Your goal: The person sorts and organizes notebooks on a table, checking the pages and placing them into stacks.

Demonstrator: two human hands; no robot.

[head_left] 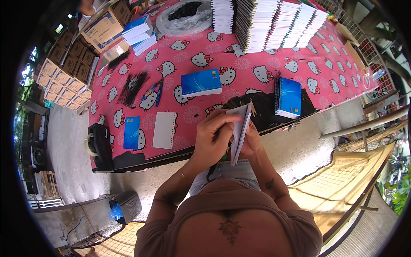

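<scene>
Between my hands, in front of my waist, a thin notepad [240, 133] stands tilted on edge, white pages toward my left. My left hand [214, 136] is closed, its fingers curled and its thumb against the pages. From the other side my right hand [251, 140] grips the pad, some of its fingers hidden behind it. Just beyond lies a blue-covered pad of paper [201, 84], unbound along its punched edge. Right of it is a blue notebook stack [290, 97] with black wire spines. A blue cover [132, 132] and a white hole-punched sheet [164, 130] lie to the left.
The table [239, 68] has a pink cartoon-cat cloth, torn near the front edge. Black binding coils [133, 91], pliers [159, 93] and a tape dispenser [100, 147] lie left. Tall spiral notebook stacks [278, 25] stand at the back; cartons [68, 73] are piled left of the table.
</scene>
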